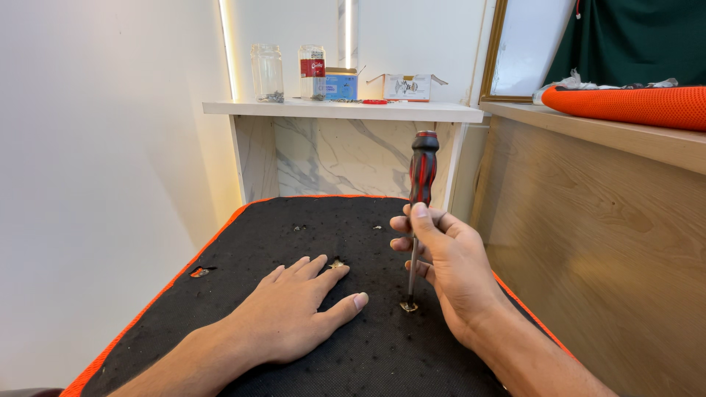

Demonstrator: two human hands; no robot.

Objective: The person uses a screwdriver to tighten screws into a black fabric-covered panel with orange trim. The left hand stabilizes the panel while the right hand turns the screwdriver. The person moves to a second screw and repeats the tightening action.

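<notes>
Red-black screwdriver [422, 176] gripped by right hand [448, 276]; left hand [294, 316] flat, fingers spread; blue box [340, 86] on shelf.

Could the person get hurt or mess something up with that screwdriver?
Maybe. The right hand holds the screwdriver low on its shaft, not by the handle, so the tip could slip off the screw. The left hand lies flat on the black panel with its thumb close to the tip, so a slip might jab it. A slip could also scratch the panel.
</notes>
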